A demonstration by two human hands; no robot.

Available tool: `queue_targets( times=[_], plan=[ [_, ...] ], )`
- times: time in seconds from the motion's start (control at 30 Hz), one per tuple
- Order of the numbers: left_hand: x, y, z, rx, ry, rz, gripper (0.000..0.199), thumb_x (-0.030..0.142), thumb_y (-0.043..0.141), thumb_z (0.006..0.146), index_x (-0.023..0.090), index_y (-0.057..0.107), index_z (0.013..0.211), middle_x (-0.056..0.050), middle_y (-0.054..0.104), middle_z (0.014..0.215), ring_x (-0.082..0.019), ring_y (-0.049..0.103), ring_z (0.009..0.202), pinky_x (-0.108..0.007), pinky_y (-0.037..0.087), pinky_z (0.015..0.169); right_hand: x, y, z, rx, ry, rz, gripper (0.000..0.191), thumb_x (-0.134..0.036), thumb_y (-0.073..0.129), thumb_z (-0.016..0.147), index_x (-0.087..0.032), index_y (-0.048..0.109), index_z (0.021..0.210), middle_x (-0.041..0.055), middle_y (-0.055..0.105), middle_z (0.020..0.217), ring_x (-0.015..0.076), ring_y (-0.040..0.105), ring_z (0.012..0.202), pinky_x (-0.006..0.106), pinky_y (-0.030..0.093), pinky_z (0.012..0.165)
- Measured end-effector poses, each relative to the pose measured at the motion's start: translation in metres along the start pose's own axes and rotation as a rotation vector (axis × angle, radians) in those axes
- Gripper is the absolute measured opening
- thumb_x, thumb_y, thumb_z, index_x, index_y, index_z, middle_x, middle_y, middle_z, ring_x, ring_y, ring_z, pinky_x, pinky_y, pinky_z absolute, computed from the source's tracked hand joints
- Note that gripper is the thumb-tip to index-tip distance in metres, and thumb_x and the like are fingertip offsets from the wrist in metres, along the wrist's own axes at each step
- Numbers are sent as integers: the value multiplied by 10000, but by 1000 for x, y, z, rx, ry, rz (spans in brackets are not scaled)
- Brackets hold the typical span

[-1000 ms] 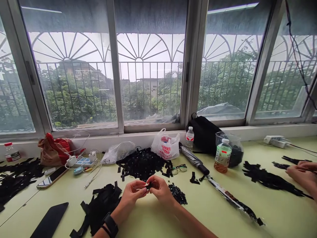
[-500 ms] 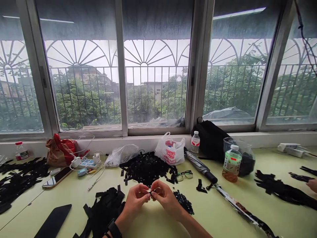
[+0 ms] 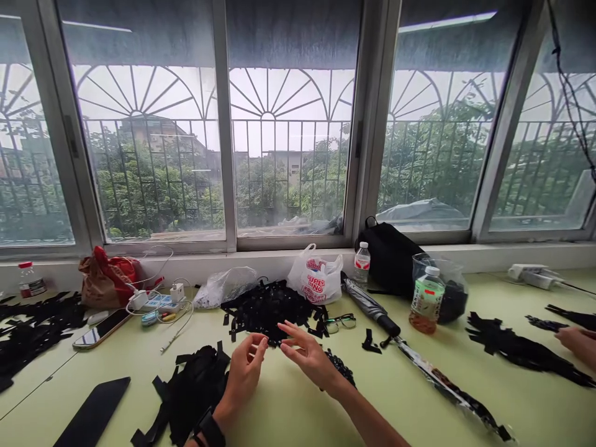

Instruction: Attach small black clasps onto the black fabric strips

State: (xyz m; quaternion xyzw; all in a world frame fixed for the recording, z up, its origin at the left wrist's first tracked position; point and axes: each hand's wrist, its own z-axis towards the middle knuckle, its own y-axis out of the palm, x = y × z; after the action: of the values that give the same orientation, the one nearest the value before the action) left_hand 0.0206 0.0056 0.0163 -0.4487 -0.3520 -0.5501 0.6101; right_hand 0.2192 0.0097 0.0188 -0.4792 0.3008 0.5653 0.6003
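Observation:
My left hand [image 3: 245,371] is closed in a pinch, thumb against fingers; whatever sits in it is too small or hidden to make out. Beside it, my right hand [image 3: 308,360] is open with its fingers apart, over the front of a heap of black strips [image 3: 265,305]. A pile of small shiny black pieces [image 3: 341,367] lies partly behind my right wrist. To the left of my left forearm is a second heap of black fabric-like strips [image 3: 198,385].
A black flat panel [image 3: 95,410] lies front left, near a phone [image 3: 103,329] and a power strip [image 3: 162,303]. Eyeglasses [image 3: 341,322], a folded umbrella [image 3: 372,307] and a bottle [image 3: 426,301] stand or lie right. Another person's hand [image 3: 577,344] is at the right edge.
My hands have parted from a shared pinch on a small black piece. The right hand's fingers have spread open; the left stays pinched. The view has shifted slightly.

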Motion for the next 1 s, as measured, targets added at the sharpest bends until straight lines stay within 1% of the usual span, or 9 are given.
queue_targets(
  times=[0.07, 0.17, 0.23, 0.3, 0.4, 0.5, 0.57, 0.73, 1.0],
  plan=[
    [6, -1, -3, 18, 41, 92, 346, 541, 614, 903, 211, 719, 886, -76, 716, 849, -217, 619, 713, -298, 451, 636, 1, -3, 0, 23, -25, -91, 554, -572, 699, 843, -281, 660, 1313, 129, 545, 1453, 260, 658, 1061, 409, 570, 876],
    [19, -5, -7, -16, 155, 262, 203, 414, 629, 897, 244, 716, 828, -62, 714, 859, -216, 600, 704, -308, 434, 682, -1, -10, 2, 53, -77, -263, 402, -529, 625, 900, -235, 719, 1157, 110, 692, 1180, 248, 665, 955, 380, 559, 808],
    [29, -16, -5, -34, 219, 388, 137, 339, 618, 885, 266, 719, 829, -55, 708, 844, -224, 600, 721, -314, 415, 718, -4, -21, 3, 42, -126, -386, 302, -474, 607, 913, -218, 740, 999, 81, 718, 990, 242, 653, 911, 365, 530, 803],
    [38, -35, 3, -60, 210, 537, 120, 300, 605, 870, 269, 716, 838, -48, 708, 833, -228, 615, 747, -311, 394, 725, -7, -37, 5, 8, -148, -473, 250, -428, 611, 903, -213, 739, 907, 66, 717, 914, 237, 640, 892, 355, 502, 813],
    [42, -74, 21, -124, 106, 798, 75, 278, 672, 770, 253, 710, 830, -31, 713, 842, -237, 638, 824, -294, 376, 721, -8, -67, 6, -78, -78, -533, 227, -376, 588, 897, -206, 737, 875, 55, 721, 847, 216, 634, 803, 313, 475, 719],
    [31, -111, 33, -189, -2, 947, 116, 341, 725, 702, 232, 696, 728, -43, 712, 825, -247, 639, 802, -292, 368, 686, -3, -92, 3, -117, -31, -619, 192, -337, 603, 866, -210, 745, 886, 50, 728, 880, 222, 643, 834, 320, 472, 758],
    [20, -128, 35, -243, -46, 966, 175, 378, 738, 672, 239, 721, 778, -43, 719, 858, -259, 643, 830, -290, 376, 678, 2, -103, -2, -134, 3, -659, 189, -324, 608, 859, -211, 752, 904, 54, 727, 898, 226, 651, 855, 323, 476, 782],
    [3, -149, 30, -268, -153, 964, 200, 302, 706, 630, 219, 742, 808, -45, 728, 906, -260, 641, 861, -282, 398, 695, 7, -107, -14, -188, 33, -652, 182, -343, 651, 845, -222, 757, 931, 57, 719, 933, 228, 659, 875, 314, 486, 804],
    [17, -163, 29, -218, -136, 944, 182, 366, 647, 733, 256, 781, 784, -68, 765, 968, -288, 667, 965, -309, 450, 831, 9, -100, -14, -185, 60, -658, 165, -195, 597, 815, -221, 753, 861, 46, 706, 871, 209, 642, 816, 294, 475, 767]
  ],
)
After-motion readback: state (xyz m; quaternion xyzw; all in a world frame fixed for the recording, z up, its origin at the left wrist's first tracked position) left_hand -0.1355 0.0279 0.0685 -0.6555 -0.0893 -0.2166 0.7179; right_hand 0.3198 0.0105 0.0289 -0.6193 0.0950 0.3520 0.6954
